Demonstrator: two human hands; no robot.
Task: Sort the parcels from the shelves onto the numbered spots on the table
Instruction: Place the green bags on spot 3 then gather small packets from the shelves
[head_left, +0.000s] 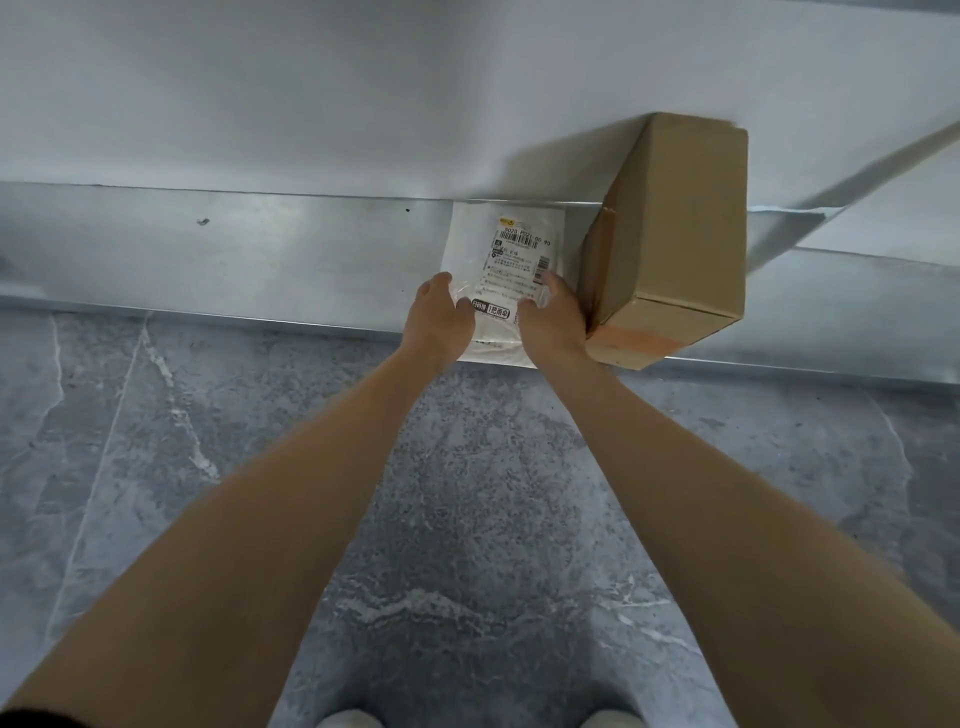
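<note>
step: lift bag (506, 260) just left of box (675, 223) | left hand (439, 319), right hand (553, 322) on bag, grip: cannot tell | pinch both edges, draw away from box

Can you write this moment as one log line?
left hand, right hand: on white parcel | under: metal shelf | beside: cardboard box

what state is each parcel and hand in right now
white poly mailer: flat on the metal shelf, label up, under both hands
cardboard box: closed, taped, on the shelf right of the mailer
left hand: rests on the mailer
right hand: rests on the mailer
</note>
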